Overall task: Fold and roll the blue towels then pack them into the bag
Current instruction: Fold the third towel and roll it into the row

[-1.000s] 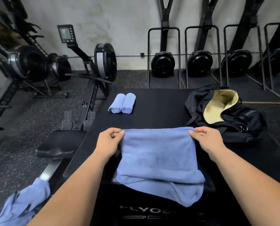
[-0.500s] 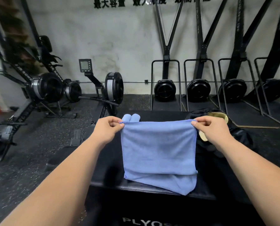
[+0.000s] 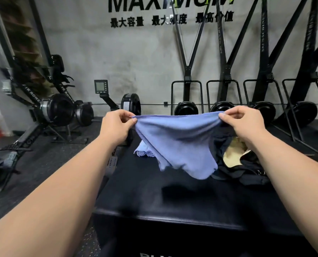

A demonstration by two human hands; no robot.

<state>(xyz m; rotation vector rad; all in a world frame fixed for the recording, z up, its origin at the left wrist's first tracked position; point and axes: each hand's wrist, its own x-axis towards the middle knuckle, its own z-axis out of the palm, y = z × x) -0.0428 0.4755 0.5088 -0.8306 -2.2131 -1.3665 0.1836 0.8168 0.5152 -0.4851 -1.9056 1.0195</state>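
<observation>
**Just one towel in the air, two rolled on the worktop**

Three blue towels are in view. One blue towel (image 3: 180, 141) hangs mid-frame between two hands, above the black worktop (image 3: 154, 197) and not touching it. The left hand (image 3: 115, 125) pinches its upper left corner and the right hand (image 3: 241, 123) pinches its upper right corner, fingers (image 3: 128, 119) curled closed on the cloth. The top edge runs nearly straight between the hands, sagging a little in the middle. Below that the cloth looks doubled and drapes in soft folds to an uneven, slightly blurred lower hem.

Two rolled towels (image 3: 144, 152) lie side by side, touching, on the worktop left of centre, partly hidden behind the hanging cloth. One black bag (image 3: 247, 175) sits on the worktop at centre right, its mouth open on a cream lining.

Four upright machines stand along the wall at upper right.
</observation>
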